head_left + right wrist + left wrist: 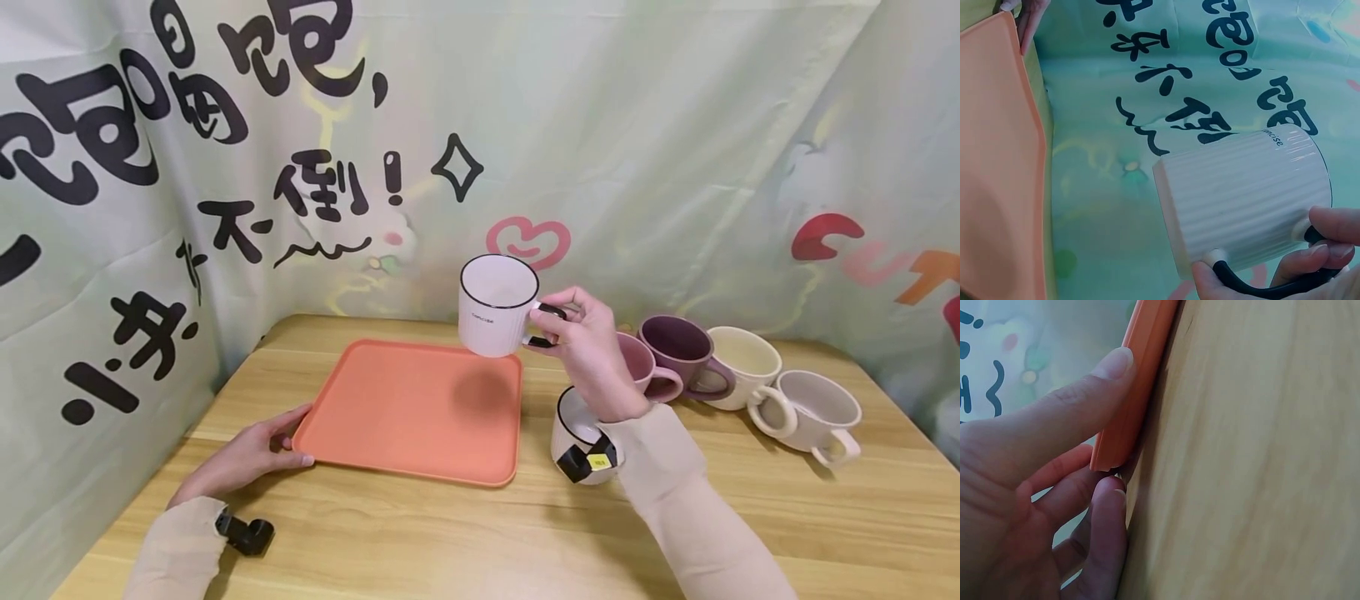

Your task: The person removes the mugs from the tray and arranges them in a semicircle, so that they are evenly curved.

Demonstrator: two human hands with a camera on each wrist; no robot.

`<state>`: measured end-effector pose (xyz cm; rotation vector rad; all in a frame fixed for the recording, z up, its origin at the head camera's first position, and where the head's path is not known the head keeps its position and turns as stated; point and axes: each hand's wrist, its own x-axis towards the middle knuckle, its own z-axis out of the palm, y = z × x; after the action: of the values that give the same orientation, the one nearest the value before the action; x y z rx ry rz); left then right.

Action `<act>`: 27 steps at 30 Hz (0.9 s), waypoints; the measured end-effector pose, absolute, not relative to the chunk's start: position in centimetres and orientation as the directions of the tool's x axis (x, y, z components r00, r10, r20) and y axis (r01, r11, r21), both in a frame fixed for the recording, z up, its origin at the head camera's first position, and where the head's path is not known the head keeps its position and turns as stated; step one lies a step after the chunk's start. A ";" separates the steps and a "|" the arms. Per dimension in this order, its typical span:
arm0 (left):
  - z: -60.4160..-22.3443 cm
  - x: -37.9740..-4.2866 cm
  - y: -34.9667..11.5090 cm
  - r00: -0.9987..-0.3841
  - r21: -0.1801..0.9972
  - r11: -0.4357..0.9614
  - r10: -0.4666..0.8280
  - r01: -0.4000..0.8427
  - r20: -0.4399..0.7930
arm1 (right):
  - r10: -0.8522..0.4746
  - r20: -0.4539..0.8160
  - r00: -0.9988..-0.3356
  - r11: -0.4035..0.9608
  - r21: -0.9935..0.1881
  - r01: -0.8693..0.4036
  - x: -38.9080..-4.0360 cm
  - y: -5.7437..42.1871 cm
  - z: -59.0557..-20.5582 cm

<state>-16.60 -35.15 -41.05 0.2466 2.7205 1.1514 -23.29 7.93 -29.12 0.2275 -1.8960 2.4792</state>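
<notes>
My right hand pinches the black handle of a white ribbed mug with a black rim. The mug is held upright above the back right part of an orange tray, casting a shadow on it. In the right wrist view, the mug shows its ribbed side and small lettering, with fingers hooked through the handle. At the tray's near left corner, my left hand grips the edge. The left wrist view has the thumb along the tray's side wall and the other fingers around the corner.
A second black-rimmed white mug stands under my right wrist, partly hidden. Behind it to the right are a pink mug, a purple mug, a cream mug and a pale grey mug. A printed curtain hangs behind the wooden table.
</notes>
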 end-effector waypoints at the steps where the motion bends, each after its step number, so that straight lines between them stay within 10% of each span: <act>1: -41.0 -16.6 -35.1 -0.971 0.722 0.687 0.219 0.082 -0.098 | -0.078 0.125 -0.989 -0.262 -0.960 -0.101 -23.2 8.1 -29.1; 27: -41.2 -16.6 -35.4 -0.963 0.771 0.627 0.259 0.106 -0.079 | -0.078 0.130 -0.988 -0.259 -0.960 -0.106 -21.4 13.7 -29.0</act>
<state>-16.62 -35.41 -41.21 0.3022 2.6664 1.2464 -21.44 13.70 -29.01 0.2361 -1.9013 2.4668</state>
